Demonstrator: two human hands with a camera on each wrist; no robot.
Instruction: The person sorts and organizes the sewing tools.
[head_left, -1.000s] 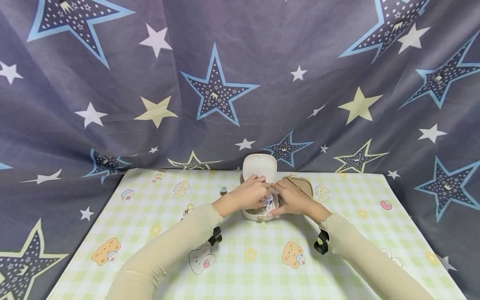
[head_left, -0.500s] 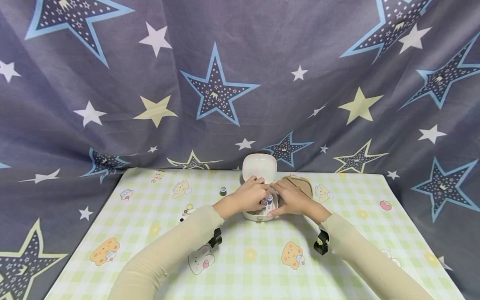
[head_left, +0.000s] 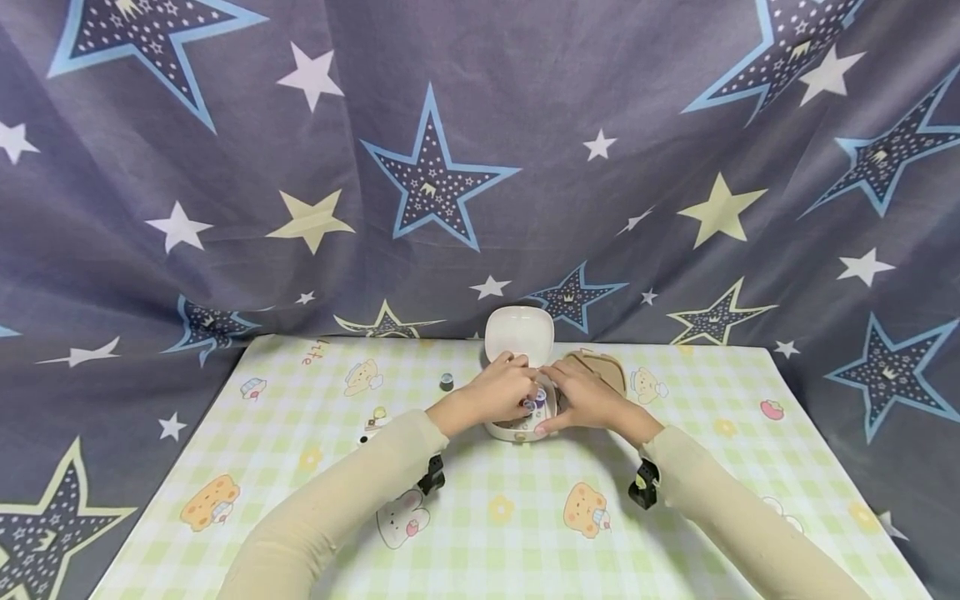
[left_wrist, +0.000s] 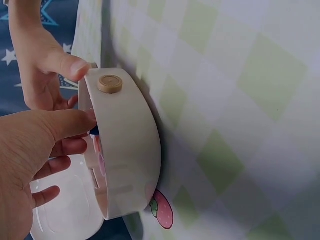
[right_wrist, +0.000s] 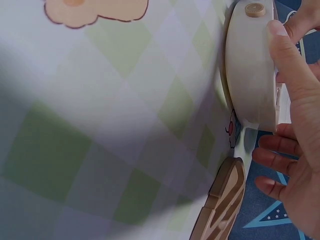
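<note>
A white box [head_left: 504, 432] with a tan round button [left_wrist: 110, 84] on its front stands at the table's far middle, its white lid [head_left: 519, 327] raised behind. My left hand [head_left: 504, 392] reaches into it. In the left wrist view its thumb and forefinger pinch a small dark blue piece [left_wrist: 94, 130] just inside the rim, mostly hidden by the fingers. My right hand [head_left: 592, 402] holds the box's right side, thumb [right_wrist: 289, 55] on the front rim and fingers towards the back. Small round purple-and-white things [head_left: 539, 398] show inside the box between the hands.
A tan divided tray [head_left: 609, 372] lies right of the box, behind my right hand. To the left stands a small dark cylinder [head_left: 447, 382]; several tiny items [head_left: 374, 422] lie nearer my left sleeve. A star-patterned curtain [head_left: 480, 275] hangs behind the table.
My left hand and forearm have shifted very slightly, uncovering more of the small dark cylinder and the tiny items on the left. The right hand stays at the box.
</note>
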